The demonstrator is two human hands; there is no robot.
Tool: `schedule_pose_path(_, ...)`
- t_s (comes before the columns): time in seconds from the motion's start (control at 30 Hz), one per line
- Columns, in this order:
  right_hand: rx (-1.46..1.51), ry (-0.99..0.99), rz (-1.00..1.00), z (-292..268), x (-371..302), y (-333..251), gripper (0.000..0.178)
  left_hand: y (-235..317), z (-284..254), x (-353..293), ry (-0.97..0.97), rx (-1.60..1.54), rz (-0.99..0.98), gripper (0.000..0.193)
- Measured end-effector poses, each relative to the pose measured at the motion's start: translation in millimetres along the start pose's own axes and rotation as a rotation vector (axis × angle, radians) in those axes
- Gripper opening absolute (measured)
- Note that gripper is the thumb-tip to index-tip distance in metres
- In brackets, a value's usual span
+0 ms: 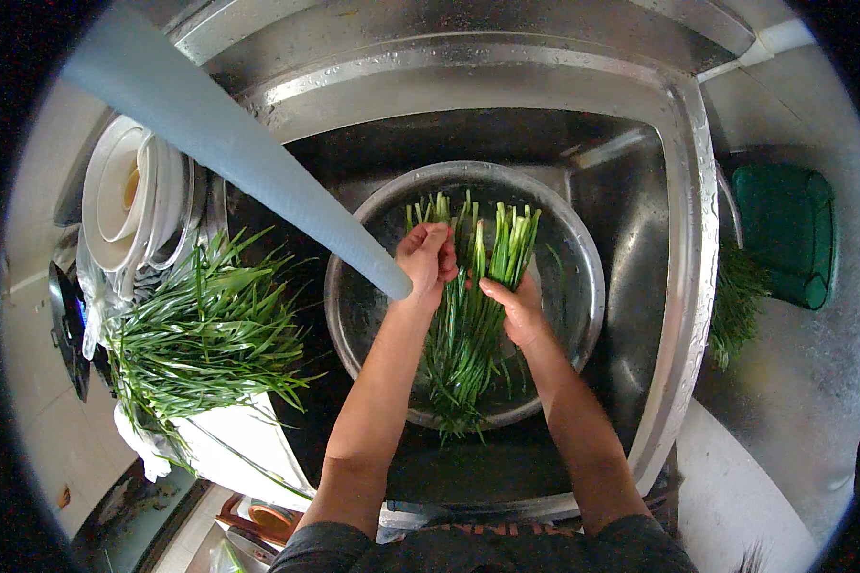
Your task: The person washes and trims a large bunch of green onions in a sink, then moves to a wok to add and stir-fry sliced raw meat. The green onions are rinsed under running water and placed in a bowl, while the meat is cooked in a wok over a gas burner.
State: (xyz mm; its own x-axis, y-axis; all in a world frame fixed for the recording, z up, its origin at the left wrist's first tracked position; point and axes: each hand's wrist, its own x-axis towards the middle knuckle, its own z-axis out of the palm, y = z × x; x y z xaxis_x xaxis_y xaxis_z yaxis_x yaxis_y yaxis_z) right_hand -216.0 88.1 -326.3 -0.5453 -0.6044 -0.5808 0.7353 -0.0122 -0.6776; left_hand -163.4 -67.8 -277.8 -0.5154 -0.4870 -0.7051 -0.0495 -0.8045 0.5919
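Observation:
Over a round metal basin [592,286] in the sink, my right hand [520,307] is wrapped round a bunch of garlic chives [512,239]. The pale cut ends of the bunch point to the far side, and its long green leaves [459,349] trail toward me over the basin. Beside it on the left, my left hand [427,256] is closed with its fingertips pinched at some stalks near their cut ends. Part of what that hand grips is hidden behind its own fingers. Leaf tips hang over the basin's near rim.
The basin stands in a dark-bottomed steel sink [631,382]. A pale blue tube [258,153] slants in from the upper left, ending by my left wrist. A large heap of chives [210,334] lies left, near stacked white bowls [115,191]. More greens [736,301] and a green tray [784,234] sit right.

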Motion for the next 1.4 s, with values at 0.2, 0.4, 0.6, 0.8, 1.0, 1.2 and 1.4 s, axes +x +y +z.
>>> schedule_pose_path(0.2,0.035,-0.047,0.009,0,-4,-1,0.052,-8,-3,-3,-0.199,0.445,0.222,0.016)
schedule_pose_path(0.4,-0.009,-0.109,-0.022,6,-3,-3,0.045,-8,-4,11,-0.198,0.683,0.234,0.009)
schedule_pose_path(0.6,0.131,-0.103,0.015,-1,-3,-8,0.048,-11,-18,8,-0.254,0.376,0.156,0.014)
schedule_pose_path(0.8,-0.01,-0.01,-0.01,-4,-3,-1,0.051,-21,-14,-1,-0.233,0.575,0.162,0.013)
schedule_pose_path(1.0,0.06,-0.007,0.039,-9,0,-1,0.053,-17,-22,3,-0.288,0.558,0.105,0.01)
schedule_pose_path(1.2,-0.112,0.094,0.019,-6,-3,2,0.054,-3,-23,8,-0.017,1.135,0.924,0.006)
schedule_pose_path(1.4,-0.127,0.095,0.029,-5,-7,-6,0.055,28,-26,13,-0.094,0.86,0.508,0.009)
